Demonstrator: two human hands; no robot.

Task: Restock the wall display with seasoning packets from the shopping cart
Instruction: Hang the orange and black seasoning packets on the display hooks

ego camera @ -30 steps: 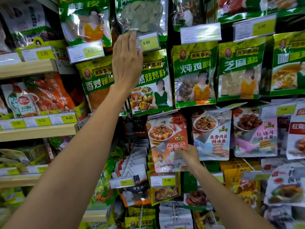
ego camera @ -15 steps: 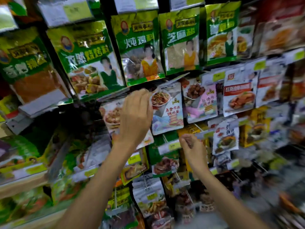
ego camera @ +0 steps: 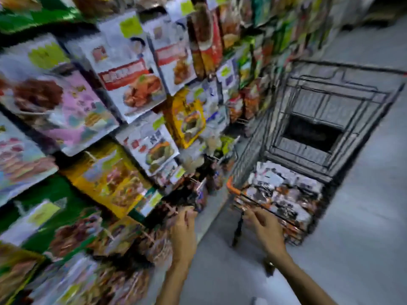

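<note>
The view is heavily motion-blurred. The wall display (ego camera: 123, 89) of hanging seasoning packets fills the left side. A black wire shopping cart (ego camera: 330, 119) stands on the right, and a pile of seasoning packets (ego camera: 284, 190) lies in its near end behind an orange handle bar (ego camera: 236, 191). My left hand (ego camera: 184, 232) is low beside the display's bottom rows, fingers loose, with nothing seen in it. My right hand (ego camera: 265, 232) reaches to the cart's near rim, fingers spread just before the packet pile, holding nothing that I can make out.
Grey floor (ego camera: 363, 227) spreads to the right of the cart and beneath my arms. The display runs on into the distance along the aisle's left side. The cart's far section (ego camera: 312, 135) shows a dark gap.
My view has swung down and right from the display to the cart. Both hands have dropped from the hanging packets; the right one now reaches the cart's near end.
</note>
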